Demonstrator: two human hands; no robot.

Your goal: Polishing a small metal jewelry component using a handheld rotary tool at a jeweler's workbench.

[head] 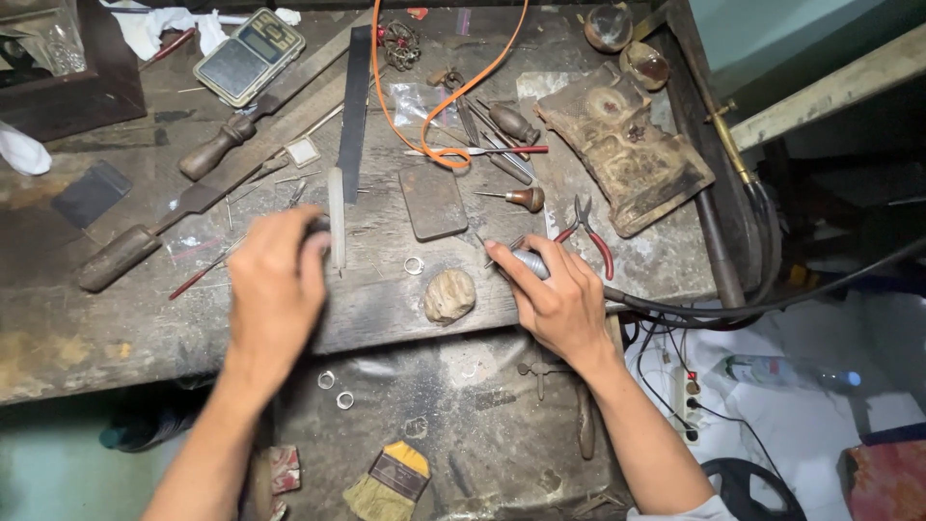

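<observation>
Gripping a silver rotary handpiece (pixel 530 262), the right hand (pixel 559 304) is closing its thumb and fingers around the barrel, with the tool's tip pointing toward ten o'clock and its black cable (pixel 675 307) trailing off toward three o'clock. The left hand (pixel 275 289) is lying knuckles-up over something dark at the bench edge; its fingers are curling downward, but whether they are pinching anything cannot be told. A white strip (pixel 336 220) is standing just beside that hand's fingertips, its long axis running twelve to six. Between the hands, a small silver ring (pixel 414 265) is lying on the wooden bench (pixel 96 328), at about ten o'clock from the handpiece tip and nearer the right hand. A tan lump (pixel 449 295) is sitting at seven o'clock from that ring. Two more rings (pixel 336 390) are resting on the lower tray (pixel 482 425), beside a yellow brush (pixel 388 479). Farther out, red-handled pliers (pixel 590 234), a dark flat stone (pixel 433 202), files and a pocket scale (pixel 249 56) are lying about. Two small round bowls (pixel 627 43) at one o'clock are showing contents too dim to name.
</observation>
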